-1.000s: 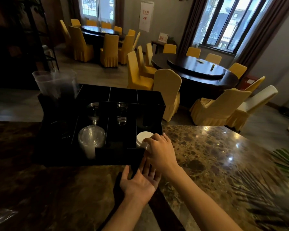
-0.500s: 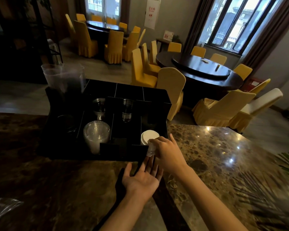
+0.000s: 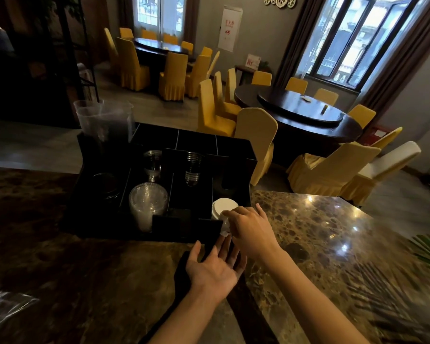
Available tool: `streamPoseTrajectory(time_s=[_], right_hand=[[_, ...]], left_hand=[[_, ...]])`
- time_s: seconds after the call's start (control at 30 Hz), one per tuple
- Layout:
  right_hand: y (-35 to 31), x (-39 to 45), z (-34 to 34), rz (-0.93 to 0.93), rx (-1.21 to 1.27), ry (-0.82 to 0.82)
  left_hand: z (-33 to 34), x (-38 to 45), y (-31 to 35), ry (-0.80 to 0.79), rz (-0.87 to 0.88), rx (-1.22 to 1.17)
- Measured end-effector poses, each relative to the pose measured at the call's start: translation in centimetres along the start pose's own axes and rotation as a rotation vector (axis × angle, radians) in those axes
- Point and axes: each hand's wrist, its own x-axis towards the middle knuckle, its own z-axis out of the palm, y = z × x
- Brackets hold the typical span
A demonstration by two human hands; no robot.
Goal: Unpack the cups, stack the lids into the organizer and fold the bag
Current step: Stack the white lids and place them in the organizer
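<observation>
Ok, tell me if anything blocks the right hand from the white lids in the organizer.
Nothing visible does. The right hand is already at the white lids in the front right compartment of the black organizer, its fingers at the stack's near edge. The left hand waits open, palm up, in front of the organizer.

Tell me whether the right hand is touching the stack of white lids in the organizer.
Touching. The head view shows the right hand with its fingertips on the near edge of the white lids, with no gap visible between them.
</observation>
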Motion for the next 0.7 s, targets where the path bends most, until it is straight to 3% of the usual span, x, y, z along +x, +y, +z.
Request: streamPoseTrajectory(time_s=[0.17,0.7], right_hand=[[0.1,0.5,0.1,0.042,-0.001,0.061],[0.3,0.9,0.2,0.055,-0.007,0.021]], left_hand=[[0.0,0.0,-0.3,-0.002,0.002,0.048],[-0.8,0.1,0.4,-0.015,-0.016,0.072]])
